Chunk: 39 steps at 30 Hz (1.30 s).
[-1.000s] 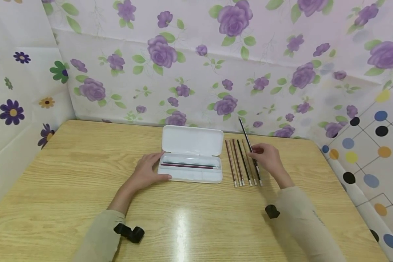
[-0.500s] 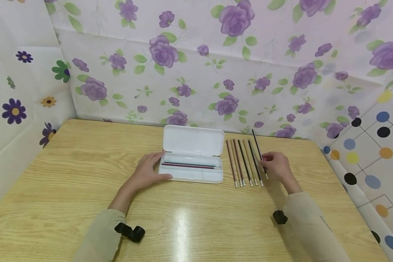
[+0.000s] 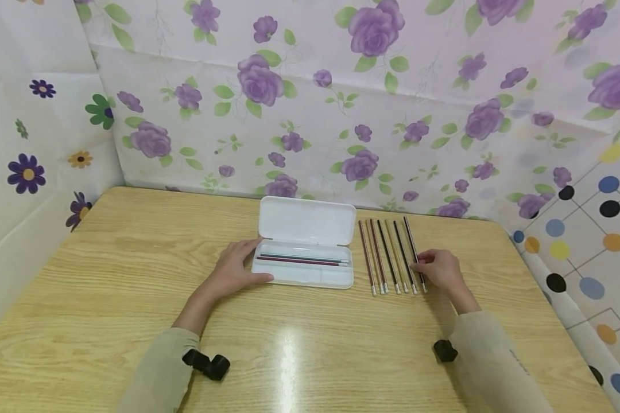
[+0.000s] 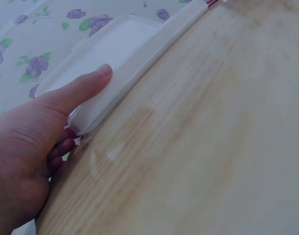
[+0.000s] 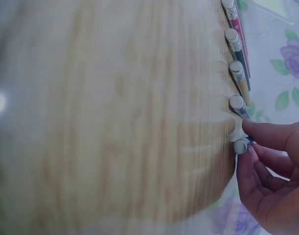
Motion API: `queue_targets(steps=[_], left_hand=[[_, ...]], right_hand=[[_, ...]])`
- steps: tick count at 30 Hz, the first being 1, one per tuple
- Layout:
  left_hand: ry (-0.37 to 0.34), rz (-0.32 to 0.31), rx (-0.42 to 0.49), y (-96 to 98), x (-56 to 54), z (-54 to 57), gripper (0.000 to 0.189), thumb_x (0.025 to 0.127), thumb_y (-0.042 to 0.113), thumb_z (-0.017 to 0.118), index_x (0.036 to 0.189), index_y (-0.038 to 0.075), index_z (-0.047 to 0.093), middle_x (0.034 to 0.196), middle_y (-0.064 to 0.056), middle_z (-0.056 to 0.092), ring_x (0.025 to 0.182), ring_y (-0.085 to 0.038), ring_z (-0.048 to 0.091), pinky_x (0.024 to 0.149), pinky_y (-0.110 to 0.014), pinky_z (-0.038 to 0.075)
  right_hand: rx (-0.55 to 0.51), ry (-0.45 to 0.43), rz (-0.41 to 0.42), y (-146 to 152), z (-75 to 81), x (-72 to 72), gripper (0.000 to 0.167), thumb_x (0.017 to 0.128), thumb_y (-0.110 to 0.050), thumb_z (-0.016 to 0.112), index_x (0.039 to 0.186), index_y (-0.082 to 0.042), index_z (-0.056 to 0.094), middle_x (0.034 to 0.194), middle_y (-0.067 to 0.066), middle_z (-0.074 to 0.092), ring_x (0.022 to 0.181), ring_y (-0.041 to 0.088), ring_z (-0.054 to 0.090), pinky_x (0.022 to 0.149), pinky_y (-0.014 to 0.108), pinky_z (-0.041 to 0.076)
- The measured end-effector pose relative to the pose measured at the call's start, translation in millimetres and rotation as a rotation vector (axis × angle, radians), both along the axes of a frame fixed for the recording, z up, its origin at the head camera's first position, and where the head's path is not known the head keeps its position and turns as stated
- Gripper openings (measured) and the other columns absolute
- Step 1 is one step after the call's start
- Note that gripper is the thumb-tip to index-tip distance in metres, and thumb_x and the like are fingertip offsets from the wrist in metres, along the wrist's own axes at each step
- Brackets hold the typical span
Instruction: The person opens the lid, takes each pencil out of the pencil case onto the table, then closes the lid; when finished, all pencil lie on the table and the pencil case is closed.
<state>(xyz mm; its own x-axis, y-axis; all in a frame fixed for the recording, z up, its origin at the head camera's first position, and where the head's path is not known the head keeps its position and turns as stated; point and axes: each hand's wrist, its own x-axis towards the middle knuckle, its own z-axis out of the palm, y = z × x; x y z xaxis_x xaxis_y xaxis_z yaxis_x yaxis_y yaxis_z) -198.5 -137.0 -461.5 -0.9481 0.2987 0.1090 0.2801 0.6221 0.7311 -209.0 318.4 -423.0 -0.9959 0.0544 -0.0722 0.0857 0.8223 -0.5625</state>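
Pinching the rightmost pencil (image 3: 411, 241) toward its near end, your right hand (image 3: 441, 269) likely finds it light, stiff; your left hand (image 3: 232, 269) grips the white case (image 3: 294, 278).

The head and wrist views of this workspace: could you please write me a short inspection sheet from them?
Surface: wood-grain table, bright glare toward the near side.
Job's things: open white case with pencils inside; a row of pencils lies to its right.
Clutter: nothing seen.
Hands: left hand grips the case's left end; right hand pinches the rightmost pencil near its silver end.
Cables: nothing seen.
Surroundings: purple-flowered sheet behind the table.
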Motion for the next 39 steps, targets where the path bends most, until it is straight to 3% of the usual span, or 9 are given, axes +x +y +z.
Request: queue_targets(steps=[12,24,31,39], left_hand=[[0.008,-0.009,-0.012,-0.1,-0.4,0.2,0.095,0.075,0.045,0.08,0.149,0.004,0.037,0.146,-0.021,0.04,0.131,-0.041,0.032,0.106,-0.06,0.02],[0.008,-0.006,-0.011,-0.1,0.3,1.7,0.094,0.075,0.045,0.08,0.148,0.004,0.038,0.145,-0.02,0.041,0.13,-0.041,0.033,0.105,-0.06,0.022],[0.013,-0.006,-0.022,0.0,-0.3,1.2,0.095,0.074,0.046,0.08,0.148,0.005,0.038,0.145,-0.02,0.041,0.13,-0.041,0.033,0.105,-0.06,0.022],[0.008,-0.006,-0.016,-0.2,-0.2,1.3,0.095,0.074,0.046,0.08,0.148,0.004,0.038,0.145,-0.021,0.04,0.132,-0.041,0.032,0.106,-0.06,0.02]], right_hand=[[-0.043,-0.04,0.001,-1.3,0.6,-0.5,0.032,0.086,-0.009,0.072,0.107,0.013,0.064,0.091,0.016,0.066,0.079,0.023,0.062,0.064,0.03,0.052],[-0.089,-0.063,0.021,-1.6,6.2,1.6,0.034,0.094,-0.013,0.064,0.115,0.013,0.06,0.105,0.027,0.063,0.08,0.026,0.066,0.068,0.033,0.056],[-0.079,-0.013,0.021,-5.7,9.2,0.9,0.032,0.097,-0.013,0.057,0.117,0.013,0.06,0.102,0.026,0.065,0.079,0.028,0.065,0.065,0.034,0.055],[-0.046,0.072,0.105,-27.8,16.0,-2.6,0.036,0.098,-0.018,0.057,0.122,0.008,0.06,0.108,0.024,0.064,0.097,0.037,0.061,0.081,0.048,0.05]])
